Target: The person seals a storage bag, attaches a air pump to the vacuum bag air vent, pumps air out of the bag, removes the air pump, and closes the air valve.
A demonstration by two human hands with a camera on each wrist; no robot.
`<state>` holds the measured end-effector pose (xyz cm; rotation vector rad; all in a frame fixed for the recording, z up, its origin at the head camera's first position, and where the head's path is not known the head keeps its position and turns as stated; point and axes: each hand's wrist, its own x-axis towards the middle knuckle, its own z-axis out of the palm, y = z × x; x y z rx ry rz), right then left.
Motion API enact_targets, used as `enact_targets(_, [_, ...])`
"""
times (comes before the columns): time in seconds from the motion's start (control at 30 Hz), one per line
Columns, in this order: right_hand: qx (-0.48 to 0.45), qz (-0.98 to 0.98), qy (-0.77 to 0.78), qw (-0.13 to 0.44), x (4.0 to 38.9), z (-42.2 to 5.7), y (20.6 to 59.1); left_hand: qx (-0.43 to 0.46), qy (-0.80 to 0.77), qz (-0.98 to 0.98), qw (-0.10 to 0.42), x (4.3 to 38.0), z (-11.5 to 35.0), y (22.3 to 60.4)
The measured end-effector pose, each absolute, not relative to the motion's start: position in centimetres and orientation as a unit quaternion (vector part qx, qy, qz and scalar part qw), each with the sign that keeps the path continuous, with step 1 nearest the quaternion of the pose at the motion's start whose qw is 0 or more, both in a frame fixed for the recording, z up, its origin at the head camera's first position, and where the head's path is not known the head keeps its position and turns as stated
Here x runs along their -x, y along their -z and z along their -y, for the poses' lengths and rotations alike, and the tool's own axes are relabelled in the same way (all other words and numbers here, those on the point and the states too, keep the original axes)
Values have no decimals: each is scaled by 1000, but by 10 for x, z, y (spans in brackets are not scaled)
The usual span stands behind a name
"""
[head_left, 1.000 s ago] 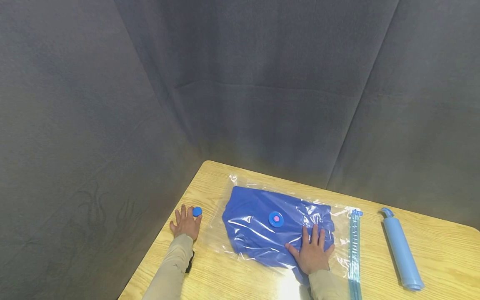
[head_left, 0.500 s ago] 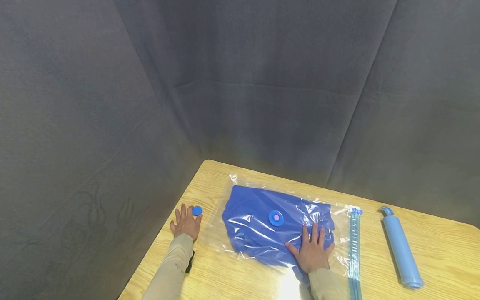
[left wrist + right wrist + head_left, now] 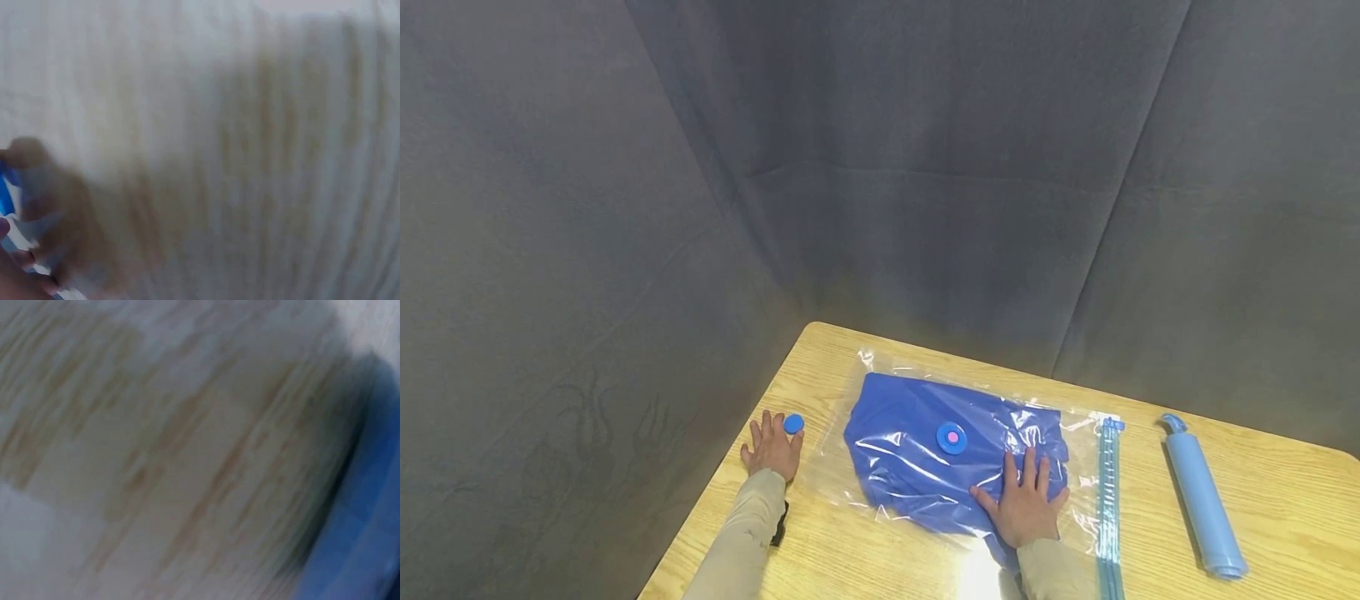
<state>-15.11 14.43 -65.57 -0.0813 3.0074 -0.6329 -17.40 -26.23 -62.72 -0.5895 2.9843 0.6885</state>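
Observation:
A clear vacuum storage bag [image 3: 1086, 492] lies flat on the wooden table with folded blue fabric [image 3: 895, 417] inside. Its round blue valve [image 3: 952, 438], pink at the centre, faces up uncapped. My right hand [image 3: 1026, 510] rests on the bag's near right part, fingers spread. Left of the bag, my left hand [image 3: 773, 454] lies palm down on the table, fingers extended. A round blue cap [image 3: 793, 424] sits between its index finger and thumb. Part of that blue cap [image 3: 6, 195] shows at the left edge of the left wrist view. Blue fabric [image 3: 362, 506] fills the right wrist view's right side.
A light blue hand pump [image 3: 1206, 508] lies right of the bag, past the teal zip strip [image 3: 1108, 492] with its blue slider [image 3: 1113, 424]. Dark grey curtains [image 3: 925, 208] hang behind and left of the table [image 3: 850, 550]. The table's left edge runs beside my left forearm.

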Motion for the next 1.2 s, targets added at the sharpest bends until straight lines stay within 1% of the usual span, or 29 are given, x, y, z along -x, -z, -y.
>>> enact_targets(0.17, [27, -978, 201, 51, 151, -145, 655, 193, -256, -947, 18, 180, 250, 614])
enact_targets(0.23, [26, -978, 200, 56, 151, -146, 654, 178, -258, -950, 9, 186, 240, 607])
enact_targets(0.43, [23, -977, 199, 66, 151, -145, 648, 97, -236, -966, -33, 204, 195, 584])
enact_targets(0.6, [24, -977, 200, 66, 150, -145, 647, -6, -216, -975, -52, 206, 149, 578])
enact_targets(0.73, [28, -978, 198, 54, 150, -146, 648, -85, -194, -977, -23, 200, 113, 584])
enact_targets(0.87, [31, -978, 202, 27, 150, -146, 649, -140, -150, -979, -1, 194, 78, 593])
enact_targets(1.03, [31, -976, 215, 2, 150, -148, 652, -178, -106, -978, 7, 189, 44, 601])
enact_targets(1.2, [36, -975, 219, 1, 151, -152, 649, -189, -83, -978, 26, 186, 24, 608])
